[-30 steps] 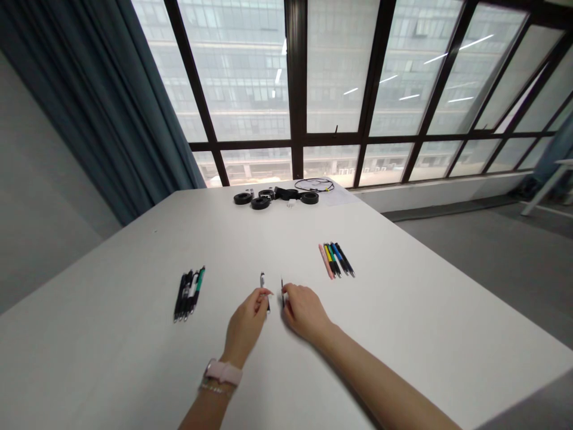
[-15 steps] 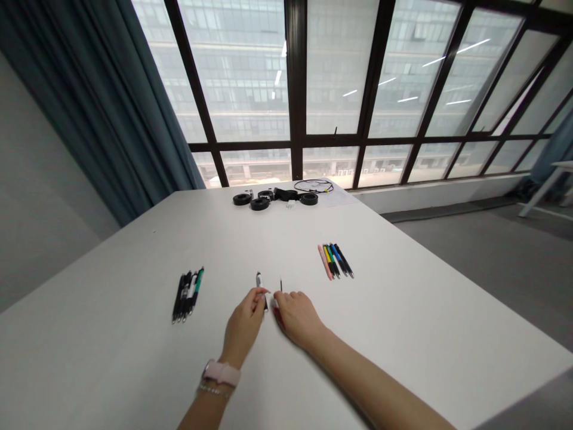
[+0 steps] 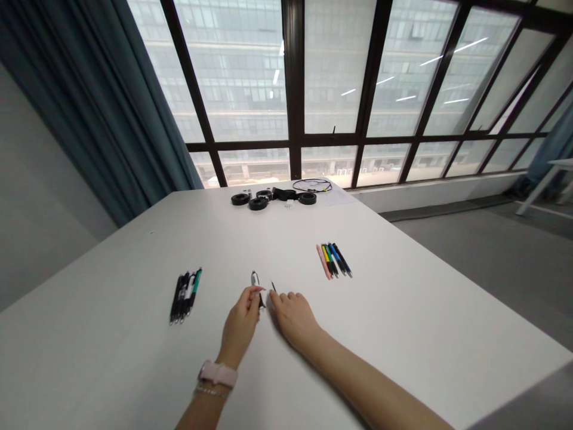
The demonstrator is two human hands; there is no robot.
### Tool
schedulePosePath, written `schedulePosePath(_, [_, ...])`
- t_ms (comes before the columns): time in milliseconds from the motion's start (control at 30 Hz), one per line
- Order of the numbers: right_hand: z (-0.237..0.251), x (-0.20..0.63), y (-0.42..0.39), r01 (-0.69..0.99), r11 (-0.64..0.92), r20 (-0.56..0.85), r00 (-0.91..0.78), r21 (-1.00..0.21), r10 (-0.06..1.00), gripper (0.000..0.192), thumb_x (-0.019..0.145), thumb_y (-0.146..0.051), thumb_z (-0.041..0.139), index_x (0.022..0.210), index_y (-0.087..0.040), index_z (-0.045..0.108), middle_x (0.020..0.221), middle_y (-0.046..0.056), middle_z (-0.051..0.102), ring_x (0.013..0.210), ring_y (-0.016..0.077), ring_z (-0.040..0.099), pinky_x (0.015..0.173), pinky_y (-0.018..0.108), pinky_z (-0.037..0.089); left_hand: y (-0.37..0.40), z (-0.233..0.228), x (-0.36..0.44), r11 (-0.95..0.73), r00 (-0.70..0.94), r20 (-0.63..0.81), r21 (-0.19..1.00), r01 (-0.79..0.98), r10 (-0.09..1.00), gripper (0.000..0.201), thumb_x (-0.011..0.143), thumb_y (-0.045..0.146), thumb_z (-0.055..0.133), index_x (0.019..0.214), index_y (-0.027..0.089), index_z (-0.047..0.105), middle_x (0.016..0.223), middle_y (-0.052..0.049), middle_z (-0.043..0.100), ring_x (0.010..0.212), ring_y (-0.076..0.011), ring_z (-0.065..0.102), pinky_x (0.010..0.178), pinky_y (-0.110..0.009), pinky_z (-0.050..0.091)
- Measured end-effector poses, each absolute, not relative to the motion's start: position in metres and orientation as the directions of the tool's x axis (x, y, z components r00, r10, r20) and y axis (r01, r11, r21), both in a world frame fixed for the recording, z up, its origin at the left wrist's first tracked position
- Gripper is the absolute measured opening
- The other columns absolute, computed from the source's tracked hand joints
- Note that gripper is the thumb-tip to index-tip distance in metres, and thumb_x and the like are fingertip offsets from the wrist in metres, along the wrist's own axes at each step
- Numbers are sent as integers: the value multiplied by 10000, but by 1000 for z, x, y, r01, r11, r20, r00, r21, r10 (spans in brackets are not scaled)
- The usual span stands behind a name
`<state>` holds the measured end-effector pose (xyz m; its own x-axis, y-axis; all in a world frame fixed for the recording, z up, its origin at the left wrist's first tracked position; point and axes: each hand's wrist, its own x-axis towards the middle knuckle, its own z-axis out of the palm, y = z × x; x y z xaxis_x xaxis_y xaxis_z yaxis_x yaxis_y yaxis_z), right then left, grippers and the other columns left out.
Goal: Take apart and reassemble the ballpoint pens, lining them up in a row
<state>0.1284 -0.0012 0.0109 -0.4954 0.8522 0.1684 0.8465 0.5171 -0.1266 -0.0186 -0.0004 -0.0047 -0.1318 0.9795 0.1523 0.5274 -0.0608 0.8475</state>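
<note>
Two hands meet at the table's (image 3: 403,334) middle: my left hand (image 3: 239,325) pinches a pen barrel (image 3: 255,280), fingers closed on it. My right hand (image 3: 293,313) grips a thin dark refill (image 3: 273,287) between fingertips.

2 bare forearms show, with no sleeves in sight; the left hand (image 3: 239,325) has a pale pink watch (image 3: 218,374) with a rounded band at the wrist and a thin beaded bracelet (image 3: 206,390) just behind it; the right hand (image 3: 295,316) wears nothing.
</note>
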Motion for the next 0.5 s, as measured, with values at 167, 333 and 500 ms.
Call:
schedulePosePath(167, [9, 134, -2, 814, 559, 208, -526, -157, 824, 358, 923, -88, 380, 1277, -128, 418, 956, 112, 674, 854, 207, 629, 721, 322, 446, 6, -11, -23, -66, -205, 152, 924, 377, 967, 391, 825, 517, 431, 990, 195, 579, 653, 19, 567, 508, -127, 519, 491, -244, 427])
schedulePosePath(333, [6, 140, -1, 779, 565, 269, -503, -271, 822, 378, 922, -104, 386, 1297, -141, 416, 994, 86, 674, 872, 196, 618, 743, 301, 422, 13, -15, -26, -91, -278, 155, 969, 230, 948, 422, 788, 520, 507, 1019, 175, 583, 707, 11, 568, 537, -106, 506, 482, -216, 430])
schedulePosePath(500, [7, 148, -2, 689, 605, 365, -486, -399, 794, 344, 950, -166, 370, 1284, -171, 450, 1042, 74, 667, 905, 189, 606, 799, 296, 415, 13, -12, -26, -39, -357, 66, 996, 83, 932, 528, 752, 556, 552, 1136, 195, 574, 785, 7, 584, 495, -59, 457, 416, -166, 356])
